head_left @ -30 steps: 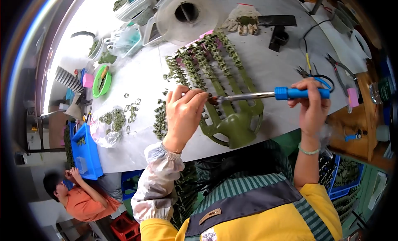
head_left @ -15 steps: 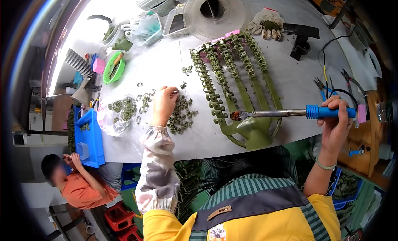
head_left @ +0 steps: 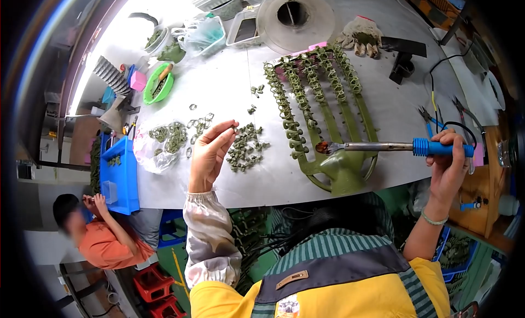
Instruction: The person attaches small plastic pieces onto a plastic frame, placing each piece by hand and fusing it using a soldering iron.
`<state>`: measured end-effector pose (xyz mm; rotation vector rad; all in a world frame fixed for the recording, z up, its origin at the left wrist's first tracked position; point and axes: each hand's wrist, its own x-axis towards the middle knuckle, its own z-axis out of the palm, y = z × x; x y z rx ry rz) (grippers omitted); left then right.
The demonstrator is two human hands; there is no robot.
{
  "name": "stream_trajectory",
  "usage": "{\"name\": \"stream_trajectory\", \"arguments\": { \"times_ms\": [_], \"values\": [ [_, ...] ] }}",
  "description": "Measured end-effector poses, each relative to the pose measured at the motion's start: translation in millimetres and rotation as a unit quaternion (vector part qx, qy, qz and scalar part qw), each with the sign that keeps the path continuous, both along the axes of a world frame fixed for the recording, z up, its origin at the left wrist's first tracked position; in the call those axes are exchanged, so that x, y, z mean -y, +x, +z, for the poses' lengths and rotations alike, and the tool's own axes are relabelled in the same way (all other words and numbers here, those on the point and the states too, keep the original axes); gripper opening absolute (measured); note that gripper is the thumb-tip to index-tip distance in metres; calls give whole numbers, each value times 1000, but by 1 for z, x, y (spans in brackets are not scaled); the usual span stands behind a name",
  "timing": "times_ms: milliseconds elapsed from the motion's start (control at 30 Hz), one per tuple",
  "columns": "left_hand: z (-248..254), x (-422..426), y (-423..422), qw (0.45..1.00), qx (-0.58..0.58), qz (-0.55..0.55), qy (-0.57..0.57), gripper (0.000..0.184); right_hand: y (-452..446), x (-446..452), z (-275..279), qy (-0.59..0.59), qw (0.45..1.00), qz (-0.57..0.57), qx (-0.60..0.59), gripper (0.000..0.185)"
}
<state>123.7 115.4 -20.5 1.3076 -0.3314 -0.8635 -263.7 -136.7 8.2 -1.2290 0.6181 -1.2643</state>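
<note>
My right hand (head_left: pixel 447 162) is wrapped round the blue handle of a soldering iron (head_left: pixel 377 146). The iron's dark, brownish tip lies over the base of a green, wax-like branched frame (head_left: pixel 350 173), whose several long arms carry rows of small ring-shaped pieces. My left hand (head_left: pixel 210 154) is raised, thumb and fingers pinched on a small green piece (head_left: pixel 235 126), partly hidden by the fingertips. Close to its right lies a pile of small green pieces (head_left: pixel 246 151). Green rings (head_left: pixel 199 124) are scattered beyond it, beside a clear plastic bag (head_left: pixel 158 159) with more rings.
A green bowl (head_left: pixel 167 88), a clear round disc (head_left: pixel 322 20), gloves (head_left: pixel 361 34) and a black stand (head_left: pixel 402 64) are farther back. Blue-handled pliers (head_left: pixel 426 117) lie near the iron's cable. At left, a person in orange (head_left: pixel 112 241) sits by a blue tray (head_left: pixel 128 176).
My left hand has lifted from beside the pile, pinching a small green piece. The soldering iron stays in my right hand, its tip still at the frame's base. The view has shifted slightly.
</note>
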Motion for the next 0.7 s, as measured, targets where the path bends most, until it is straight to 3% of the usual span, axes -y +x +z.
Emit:
{"name": "stream_trajectory", "arguments": {
  "times_ms": [133,333,500,700],
  "values": [
    [6,2,-14,999,25,28,20,24,-2,-1,1,7,1000,-9,8,29],
    [26,18,-52,965,249,-43,74,17,-6,-2,3,-1,1000,-3,8,28],
    [36,31,-79,947,303,-89,63,16,-6,-1,1,-4,1000,-16,4,27],
    [51,33,-75,926,375,-35,37,19,-6,0,-3,-6,1000,-18,12,27]
  ]
}}
